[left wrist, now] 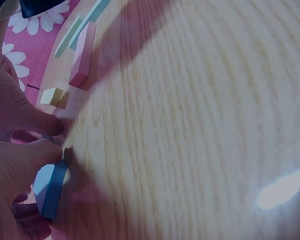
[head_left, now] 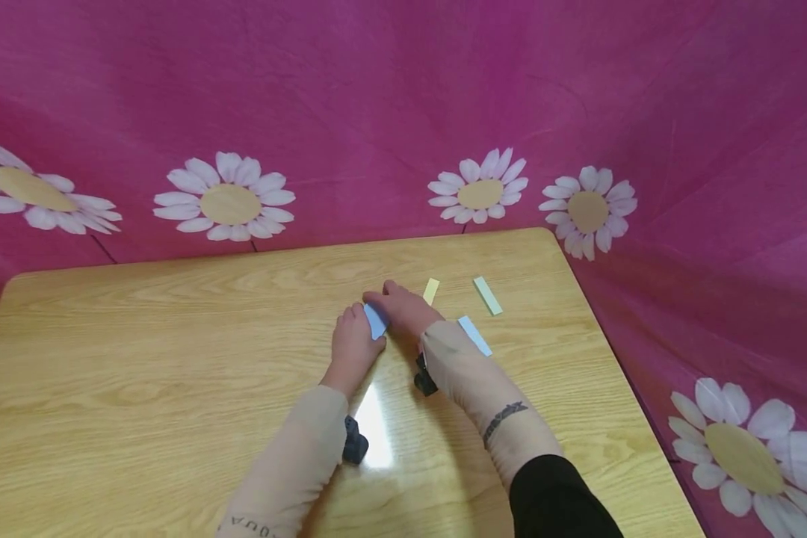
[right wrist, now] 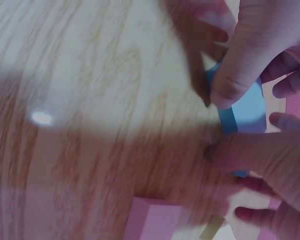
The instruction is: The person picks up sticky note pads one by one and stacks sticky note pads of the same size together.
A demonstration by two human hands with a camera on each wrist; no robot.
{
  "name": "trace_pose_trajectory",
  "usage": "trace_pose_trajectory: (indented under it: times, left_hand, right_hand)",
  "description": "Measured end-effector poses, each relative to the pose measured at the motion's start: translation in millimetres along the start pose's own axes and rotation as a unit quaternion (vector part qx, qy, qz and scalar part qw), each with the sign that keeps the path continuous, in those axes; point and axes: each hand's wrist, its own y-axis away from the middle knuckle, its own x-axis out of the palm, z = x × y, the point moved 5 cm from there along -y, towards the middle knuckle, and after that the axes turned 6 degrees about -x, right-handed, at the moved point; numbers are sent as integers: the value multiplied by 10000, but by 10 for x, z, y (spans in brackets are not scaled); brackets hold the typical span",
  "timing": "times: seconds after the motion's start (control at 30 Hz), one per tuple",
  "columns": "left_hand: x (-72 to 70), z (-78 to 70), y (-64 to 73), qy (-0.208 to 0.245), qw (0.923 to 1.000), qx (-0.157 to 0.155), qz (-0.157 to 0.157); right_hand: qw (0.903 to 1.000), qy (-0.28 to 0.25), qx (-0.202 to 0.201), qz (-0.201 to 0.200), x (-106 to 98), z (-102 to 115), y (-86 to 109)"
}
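Observation:
A blue block (head_left: 376, 322) lies on the wooden table between the two hands. My left hand (head_left: 354, 341) pinches its left part, thumb on the near side and fingers on the far side, as the right wrist view shows. The right hand (head_left: 403, 308) grips the right end, its thumb (right wrist: 250, 152) across the near face and covering part of the block. In the left wrist view the blue block (left wrist: 52, 192) shows a darker side face, with the left thumb beside the right one. Just right of the right hand are a pink block (left wrist: 83, 57) and a yellow block (left wrist: 51, 96).
Farther right on the table (head_left: 175, 359) lie a pale green block (head_left: 488, 296) and a pale blue block (head_left: 474, 335), partly behind the right sleeve. A pink flowered cloth (head_left: 363, 112) hangs behind the table's far edge and along its right side.

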Motion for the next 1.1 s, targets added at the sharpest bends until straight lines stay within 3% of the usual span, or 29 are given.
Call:
trace_pose_trajectory:
  times: [0.07,0.1,0.17,0.4,0.77,0.97,1.1]
  left_hand:
    - [-20,20,40,-20,10000,-29,-50]
    - [-33,24,64,-39,9999,-31,-96]
    - [-58,38,107,-18,9998,-10,-207]
    - [-110,126,220,-69,9992,-84,-382]
    - [-157,317,403,25,9982,-332,-505]
    - [-170,433,525,261,9958,-613,-624]
    - [-185,495,601,190,9952,-766,-577]
  right_hand:
    - [9985,443,-306,-1,11,60,-15]
    - [9938,906,-637,-32,13,104,-19]
    - [9905,1135,-769,-68,11,156,-29]
    - [9883,1057,-1090,-121,14,307,-55]
    - [9881,472,-1465,9,137,508,-79]
    - [9790,815,-1868,-35,244,657,-99]
    - [9751,1019,-1969,18,312,746,-117]
